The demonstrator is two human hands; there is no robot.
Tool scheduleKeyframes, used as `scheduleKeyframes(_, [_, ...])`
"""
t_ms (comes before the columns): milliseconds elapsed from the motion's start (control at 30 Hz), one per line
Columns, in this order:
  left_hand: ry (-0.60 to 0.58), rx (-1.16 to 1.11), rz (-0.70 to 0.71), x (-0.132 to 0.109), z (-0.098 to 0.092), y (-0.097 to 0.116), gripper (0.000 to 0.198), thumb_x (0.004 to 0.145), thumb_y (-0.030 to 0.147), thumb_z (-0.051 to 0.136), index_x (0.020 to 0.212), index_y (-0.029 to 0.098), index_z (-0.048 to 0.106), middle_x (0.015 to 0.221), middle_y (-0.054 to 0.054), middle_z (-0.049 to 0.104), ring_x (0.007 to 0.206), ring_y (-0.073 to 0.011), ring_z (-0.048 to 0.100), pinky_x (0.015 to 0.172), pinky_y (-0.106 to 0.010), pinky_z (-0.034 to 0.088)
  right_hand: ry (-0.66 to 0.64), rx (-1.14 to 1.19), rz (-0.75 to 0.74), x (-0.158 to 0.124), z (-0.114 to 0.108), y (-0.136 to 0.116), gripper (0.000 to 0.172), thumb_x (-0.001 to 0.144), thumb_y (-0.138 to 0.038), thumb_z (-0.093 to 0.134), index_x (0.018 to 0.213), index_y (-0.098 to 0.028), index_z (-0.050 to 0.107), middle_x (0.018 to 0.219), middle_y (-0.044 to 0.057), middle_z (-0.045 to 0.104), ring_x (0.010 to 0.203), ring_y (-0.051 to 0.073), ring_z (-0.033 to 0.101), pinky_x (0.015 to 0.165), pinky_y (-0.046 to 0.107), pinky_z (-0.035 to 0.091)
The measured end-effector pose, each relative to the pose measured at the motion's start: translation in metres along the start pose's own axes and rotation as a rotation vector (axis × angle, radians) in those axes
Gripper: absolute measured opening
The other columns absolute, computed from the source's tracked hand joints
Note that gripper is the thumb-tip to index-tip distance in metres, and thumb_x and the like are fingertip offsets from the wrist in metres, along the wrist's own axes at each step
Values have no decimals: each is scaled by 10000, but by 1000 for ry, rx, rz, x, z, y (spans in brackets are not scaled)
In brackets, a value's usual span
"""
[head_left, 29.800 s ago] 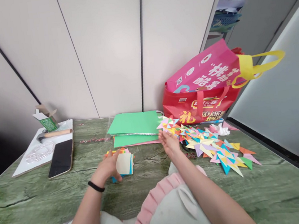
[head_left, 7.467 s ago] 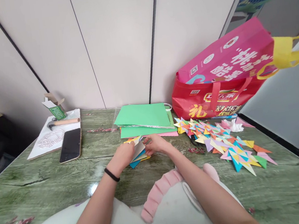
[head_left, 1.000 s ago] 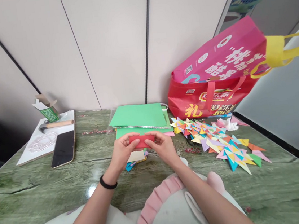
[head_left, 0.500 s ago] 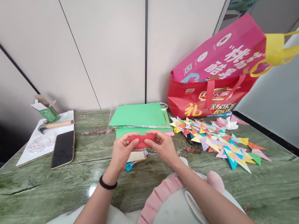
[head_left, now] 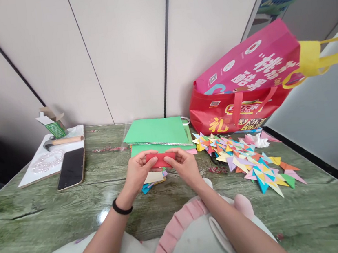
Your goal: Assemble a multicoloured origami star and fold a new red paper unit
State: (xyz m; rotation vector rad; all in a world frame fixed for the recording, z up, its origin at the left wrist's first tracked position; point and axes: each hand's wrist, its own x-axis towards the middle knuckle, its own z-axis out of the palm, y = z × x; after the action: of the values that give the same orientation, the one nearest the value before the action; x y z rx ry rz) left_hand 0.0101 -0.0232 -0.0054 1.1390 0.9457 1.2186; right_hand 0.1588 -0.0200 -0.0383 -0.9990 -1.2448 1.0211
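A small red piece of paper [head_left: 161, 160], folded into a rectangle, is held level in front of me. My left hand [head_left: 141, 166] pinches its left end between thumb and fingers. At the right end, my right hand [head_left: 181, 162] grips it the same way. Just below and behind the red paper lies a small stack of coloured paper [head_left: 153, 177], partly hidden by my hands. Beyond my fingertips are larger green sheets [head_left: 157, 131]. To the right spreads a pile of folded paper pieces [head_left: 249, 157] in many colours.
A phone [head_left: 71, 168], a bead string [head_left: 47, 161], a hammer-like tool [head_left: 66, 141] and an opened green box [head_left: 53, 124] sit at the left. Red and pink bags [head_left: 234, 106] stand at the back right. A pale plush toy [head_left: 184, 252] lies under my forearms.
Almost nothing differs. Both hands keep their pinch on the red paper, and the view has shifted very slightly.
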Motion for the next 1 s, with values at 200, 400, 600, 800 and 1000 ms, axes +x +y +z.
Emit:
scheduleKeyframes(200, [7, 6, 8, 0, 0, 0, 343, 621, 298, 720, 904, 130, 623, 666, -14, 696, 608, -186, 669, 573, -317, 586, 6, 19, 17, 0, 0, 0, 298, 668, -377, 660, 877, -176, 592, 715, 14, 611, 607, 136, 563, 551, 258, 485])
scheduleKeyframes(400, [-4, -10, 10, 0, 0, -1, 330, 629, 284, 716, 900, 127, 612, 658, -7, 692, 597, -177, 669, 575, -304, 588, 13, 9, -15, -1, 0, -2, 264, 686, -345, 651, 885, -182, 589, 635, -27, 540, 541, 105, 504, 511, 227, 441])
scheduleKeyframes(600, [2, 0, 11, -1, 0, 0, 352, 628, 298, 717, 910, 124, 599, 643, -12, 691, 585, -187, 670, 563, -310, 589, -8, 13, -8, -1, 0, -4, 262, 692, -356, 642, 881, -183, 590, 668, -9, 561, 565, 118, 525, 524, 238, 462])
scheduleKeyframes(800, [-3, -4, 16, -1, 0, 1, 340, 627, 311, 718, 885, 127, 595, 633, -12, 690, 584, -186, 671, 559, -308, 590, -12, 18, -2, -2, 0, -5, 265, 693, -360, 640, 885, -184, 590, 678, -3, 578, 582, 128, 543, 539, 256, 490])
scheduleKeyframes(1000, [2, 6, 13, -1, 0, 1, 360, 620, 324, 723, 899, 132, 598, 627, -8, 691, 573, -190, 671, 552, -309, 586, -9, 25, 4, -1, 1, -4, 280, 688, -375, 641, 884, -182, 588, 698, 5, 589, 596, 134, 558, 543, 264, 510])
